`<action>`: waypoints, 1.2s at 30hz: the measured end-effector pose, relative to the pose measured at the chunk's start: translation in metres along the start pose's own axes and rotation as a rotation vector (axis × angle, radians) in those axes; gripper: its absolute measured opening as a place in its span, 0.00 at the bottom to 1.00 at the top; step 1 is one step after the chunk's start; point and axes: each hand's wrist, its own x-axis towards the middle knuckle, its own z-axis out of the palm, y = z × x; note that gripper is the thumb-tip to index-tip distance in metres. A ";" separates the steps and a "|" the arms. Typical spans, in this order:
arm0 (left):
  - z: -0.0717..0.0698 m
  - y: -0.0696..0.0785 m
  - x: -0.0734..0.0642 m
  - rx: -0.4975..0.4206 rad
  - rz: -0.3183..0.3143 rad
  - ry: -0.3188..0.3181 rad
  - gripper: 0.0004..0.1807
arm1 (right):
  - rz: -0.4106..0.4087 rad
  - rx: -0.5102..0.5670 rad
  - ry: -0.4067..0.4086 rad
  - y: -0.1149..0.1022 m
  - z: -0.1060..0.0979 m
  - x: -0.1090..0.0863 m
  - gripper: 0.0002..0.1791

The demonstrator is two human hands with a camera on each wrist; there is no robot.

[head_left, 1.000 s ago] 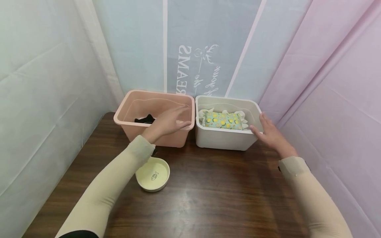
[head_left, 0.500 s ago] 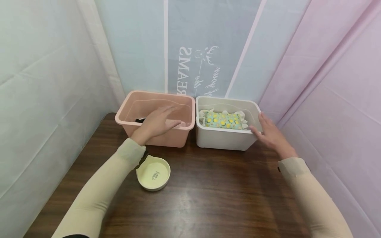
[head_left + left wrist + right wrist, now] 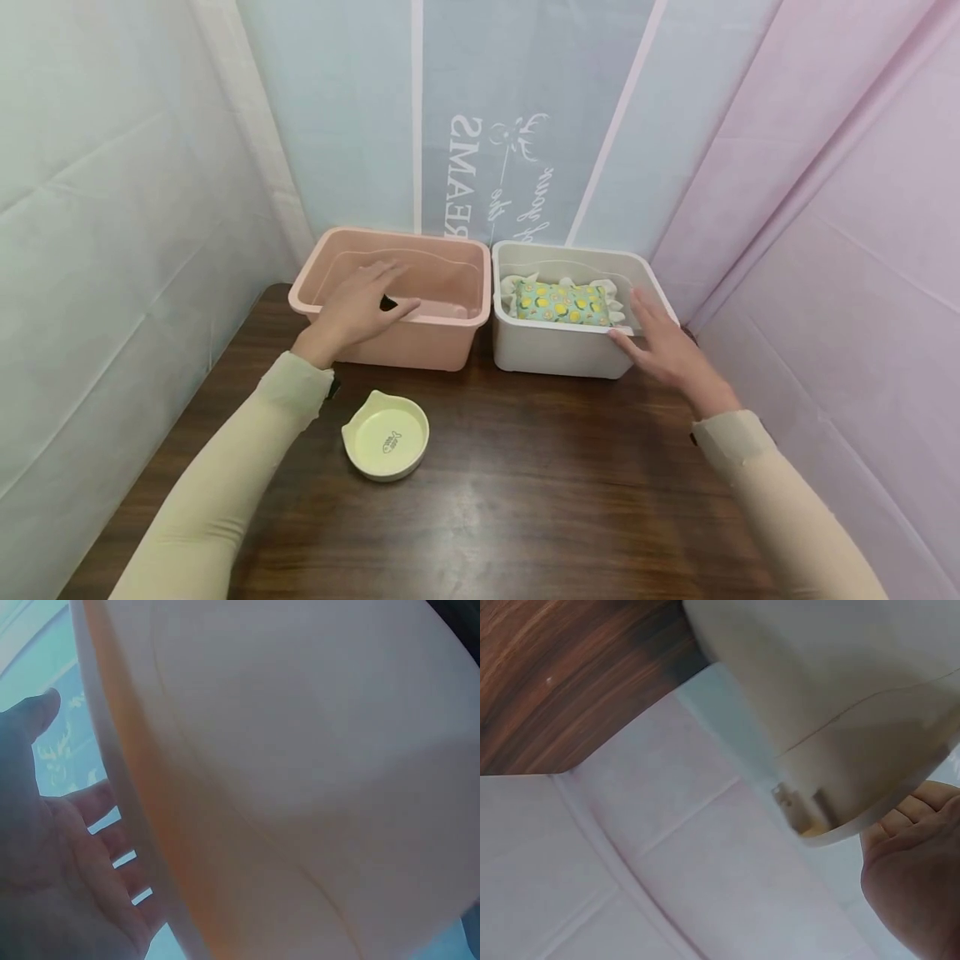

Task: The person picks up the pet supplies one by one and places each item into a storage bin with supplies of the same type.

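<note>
My left hand point(image 3: 356, 308) hovers over the front left part of a pink plastic bin point(image 3: 405, 342), thumb apart and fingers straight. Inside that bin a small black thing point(image 3: 387, 302) shows between thumb and fingers, mostly hidden by the hand. In the left wrist view the fingers overlap the bin's rim point(image 3: 112, 750). My right hand point(image 3: 667, 354) is at the front right corner of a white bin point(image 3: 558, 350), its fingers extended and its thumb near the front rim. A lemon-print cushion point(image 3: 566, 304) with pale ruffled cloth around it lies in the white bin.
A pale yellow cat-eared bowl point(image 3: 386, 442) with a fish-bone print stands in front of the pink bin on the dark wooden table point(image 3: 525, 483). The two bins stand side by side against a blue-grey curtain point(image 3: 525, 83). Cloth walls enclose both sides.
My left hand has moved left across the pink bin, uncovering its right part and the whole bowl. My right hand has shifted slightly left over the white bin's corner. Bins and bowl stay put.
</note>
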 end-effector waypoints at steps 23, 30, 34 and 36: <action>-0.014 -0.038 -0.037 -0.014 -0.049 0.050 0.43 | -0.187 -0.006 0.037 -0.042 0.018 0.015 0.52; -0.017 -0.041 -0.050 -0.018 -0.063 0.039 0.45 | -0.205 -0.001 0.029 -0.050 0.020 0.019 0.52; -0.020 -0.044 -0.056 -0.026 -0.085 0.044 0.44 | -0.201 -0.004 0.020 -0.054 0.022 0.021 0.52; -0.021 -0.046 -0.059 -0.029 -0.098 0.048 0.44 | -0.196 -0.005 0.015 -0.055 0.023 0.022 0.52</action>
